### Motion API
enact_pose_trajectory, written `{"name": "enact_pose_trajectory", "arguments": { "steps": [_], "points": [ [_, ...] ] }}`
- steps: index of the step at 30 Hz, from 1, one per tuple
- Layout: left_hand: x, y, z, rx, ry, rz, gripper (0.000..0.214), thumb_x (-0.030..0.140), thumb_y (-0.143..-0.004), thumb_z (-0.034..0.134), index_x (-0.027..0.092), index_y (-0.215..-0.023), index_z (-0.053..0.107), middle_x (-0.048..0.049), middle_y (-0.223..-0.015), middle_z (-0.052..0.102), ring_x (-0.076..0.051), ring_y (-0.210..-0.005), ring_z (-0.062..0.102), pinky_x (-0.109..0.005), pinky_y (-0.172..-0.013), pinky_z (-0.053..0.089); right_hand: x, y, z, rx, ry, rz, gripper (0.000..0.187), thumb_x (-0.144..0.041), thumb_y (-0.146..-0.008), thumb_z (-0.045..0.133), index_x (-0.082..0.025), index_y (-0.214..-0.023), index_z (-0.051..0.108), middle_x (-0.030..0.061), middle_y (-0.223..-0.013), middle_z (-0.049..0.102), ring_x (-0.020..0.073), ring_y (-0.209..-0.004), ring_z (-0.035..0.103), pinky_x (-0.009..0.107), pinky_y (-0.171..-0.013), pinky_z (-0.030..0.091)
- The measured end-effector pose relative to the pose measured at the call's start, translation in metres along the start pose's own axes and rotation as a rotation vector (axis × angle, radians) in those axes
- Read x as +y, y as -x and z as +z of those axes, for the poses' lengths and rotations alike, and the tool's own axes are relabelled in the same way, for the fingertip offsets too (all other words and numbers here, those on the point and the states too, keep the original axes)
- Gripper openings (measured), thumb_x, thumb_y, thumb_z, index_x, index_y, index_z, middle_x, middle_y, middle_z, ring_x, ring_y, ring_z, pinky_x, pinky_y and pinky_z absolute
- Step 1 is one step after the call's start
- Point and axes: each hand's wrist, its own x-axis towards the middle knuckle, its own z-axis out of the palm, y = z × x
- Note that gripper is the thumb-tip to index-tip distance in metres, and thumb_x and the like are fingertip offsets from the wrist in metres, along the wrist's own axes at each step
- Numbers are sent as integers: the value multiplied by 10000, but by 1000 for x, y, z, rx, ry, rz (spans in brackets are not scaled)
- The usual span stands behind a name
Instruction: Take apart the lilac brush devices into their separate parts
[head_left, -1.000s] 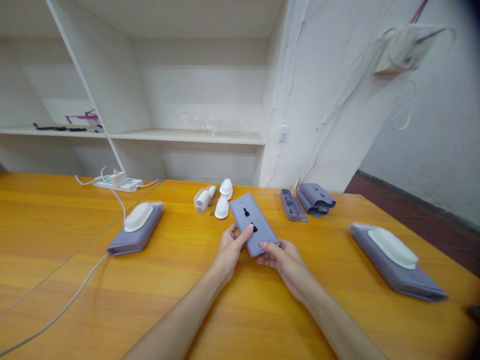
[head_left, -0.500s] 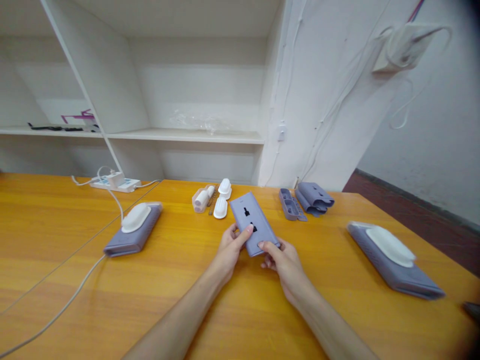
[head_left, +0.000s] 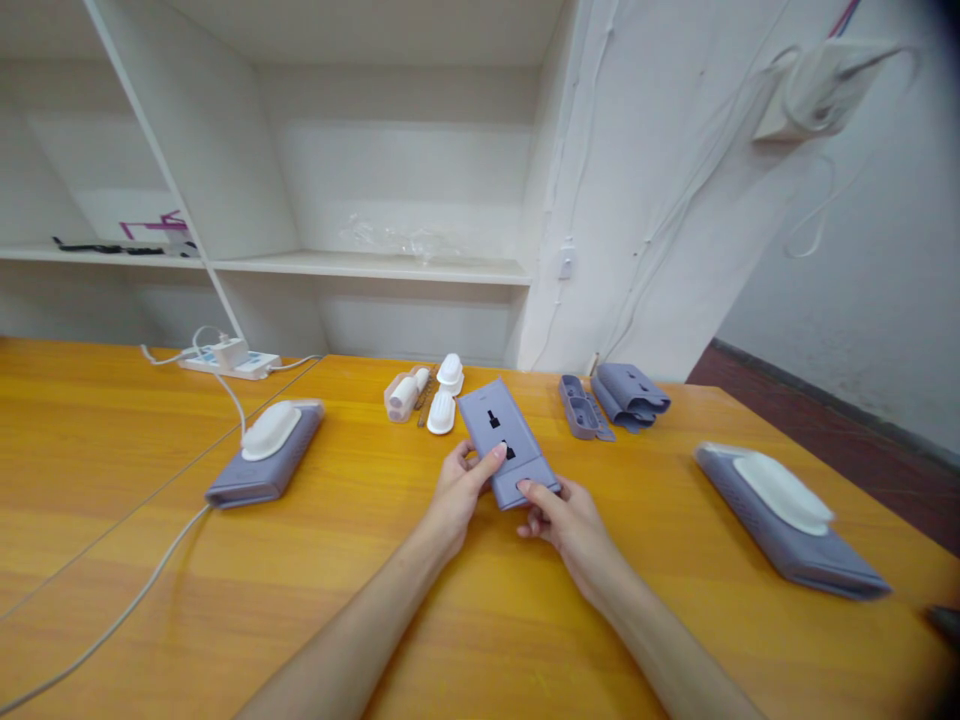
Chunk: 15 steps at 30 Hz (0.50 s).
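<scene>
Between my two hands, a flat purple-grey case (head_left: 510, 410) with black bottle-shaped marks is held tilted above the table. My left hand (head_left: 457, 500) grips its left edge, the thumb lying on the face near the lower black mark. At the lower right corner my right hand (head_left: 574, 530) pinches the case, thumb on top by a small round spot and fingers underneath. The undersides of both grips are hidden. Just beyond the case lie white ribbed plastic pieces (head_left: 441, 412) and a clear pink container (head_left: 402, 397) with white cylinders.
A purple-grey bundle with a white pad (head_left: 271, 430) is at left; a similar wrapped bundle (head_left: 795, 530) is at right. Behind are a two-cup purple tray (head_left: 579, 408) and a folded purple piece (head_left: 630, 395). A power strip (head_left: 244, 366) and white cable (head_left: 150, 585) lie at left.
My hands and the case stay almost in place, with both grips kept. The view has shifted very slightly.
</scene>
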Motion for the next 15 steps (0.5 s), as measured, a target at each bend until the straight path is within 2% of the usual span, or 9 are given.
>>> {"name": "enact_pose_trajectory", "arguments": {
  "steps": [4,9,12,15],
  "points": [
    [3,-3,-3,67,36,-27,420,436,-731,725,113,-970,605,-98,-907,695,-153,-703,653,-264,-674,533,-1,2,2,-98,112,-101,296,-338,-664,734,-124,-841,632,25,-707,628,117,-576,541,252,-546,500],
    [3,-3,-4,61,45,-23,423,393,-733,736,123,-1021,584,-99,-964,677,-146,-718,644,-256,-664,533,5,1,2,-114,137,-96,345,-368,-677,726,-120,-895,628,44,-774,650,129,-621,566,255,-570,509],
    [3,-2,-4,61,79,17,398,386,-758,714,140,-1035,567,-91,-970,665,-156,-761,641,-285,-689,546,7,-2,-8,-167,130,-78,357,-396,-705,710,-136,-926,605,42,-790,649,138,-620,585,283,-588,526],
    [5,-3,-7,82,123,48,389,392,-765,706,166,-1041,549,-84,-995,655,-176,-822,641,-316,-708,555,4,-8,-26,-182,207,-124,320,-411,-718,703,-152,-863,584,4,-678,607,125,-519,546,266,-502,495]
  ]
}}
